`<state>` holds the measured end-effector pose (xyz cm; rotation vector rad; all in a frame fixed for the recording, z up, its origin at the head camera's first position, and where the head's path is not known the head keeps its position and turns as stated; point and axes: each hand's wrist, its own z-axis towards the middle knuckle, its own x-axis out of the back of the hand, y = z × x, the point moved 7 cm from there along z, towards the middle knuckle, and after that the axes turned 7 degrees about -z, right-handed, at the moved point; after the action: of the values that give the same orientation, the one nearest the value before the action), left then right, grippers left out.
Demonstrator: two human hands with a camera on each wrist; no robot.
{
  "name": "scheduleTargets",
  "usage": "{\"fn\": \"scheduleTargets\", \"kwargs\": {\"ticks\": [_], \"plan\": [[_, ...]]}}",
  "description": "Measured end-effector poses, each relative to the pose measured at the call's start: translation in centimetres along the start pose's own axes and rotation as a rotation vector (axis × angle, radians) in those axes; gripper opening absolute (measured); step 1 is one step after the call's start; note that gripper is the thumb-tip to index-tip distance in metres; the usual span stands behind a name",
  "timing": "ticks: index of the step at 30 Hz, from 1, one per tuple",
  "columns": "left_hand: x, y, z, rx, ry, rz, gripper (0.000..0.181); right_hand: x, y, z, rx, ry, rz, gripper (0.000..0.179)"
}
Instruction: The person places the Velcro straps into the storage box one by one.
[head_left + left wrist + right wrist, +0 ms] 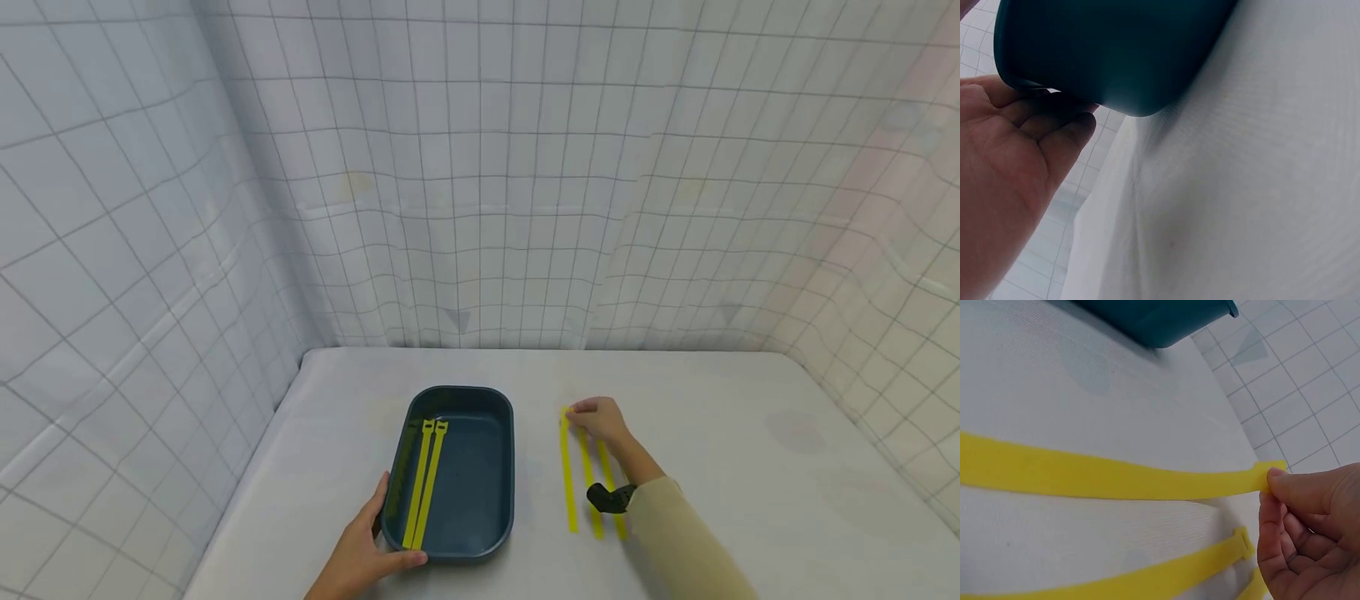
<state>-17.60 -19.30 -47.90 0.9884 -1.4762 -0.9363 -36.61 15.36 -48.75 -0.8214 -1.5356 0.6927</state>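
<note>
A dark teal tray [476,475] rests on the table, with two yellow hook-and-loop cable ties [428,479] side by side along its left part. My left hand [362,548] grips the tray's near left corner, thumb on the near rim and fingers against the outer side. To the right of the tray, my right hand [602,421] pinches the slotted far end of a yellow cable tie [1116,479] between thumb and fingertips. That end is raised slightly off the table. Two more cable ties [590,483] lie beside it, partly hidden under my right hand and wrist.
A white cloth covers the table [750,467]. White curtains [480,208] with a dark grid pattern hang behind it and on both sides. A black band [611,498] sits on my right wrist, below a pale sleeve [682,537].
</note>
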Motion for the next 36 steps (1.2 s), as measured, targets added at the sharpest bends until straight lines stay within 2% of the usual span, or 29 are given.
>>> {"fn": "scheduleTargets", "kwargs": {"ticks": [4,11,15,27,36], "plan": [[0.0,0.0,0.0,-0.008,-0.003,-0.013,0.111,0.3,-0.4,-0.2,0.007,-0.011,0.007,0.021],[0.0,0.1,-0.1,-0.006,-0.006,-0.026,0.111,0.2,-0.2,-0.3,-0.061,-0.021,0.014,0.027],[0.0,0.1,-0.1,-0.001,-0.002,-0.020,0.111,0.2,-0.1,-0.5,-0.065,-0.035,0.048,0.028],[-0.1,0.3,-0.2,-0.008,-0.004,-0.017,0.111,1.4,-1.8,-2.4,0.060,-0.078,0.132,0.035],[0.0,0.4,-0.3,-0.012,-0.002,-0.012,0.111,2.2,-3.1,-3.7,0.089,-0.079,0.192,0.030]]}}
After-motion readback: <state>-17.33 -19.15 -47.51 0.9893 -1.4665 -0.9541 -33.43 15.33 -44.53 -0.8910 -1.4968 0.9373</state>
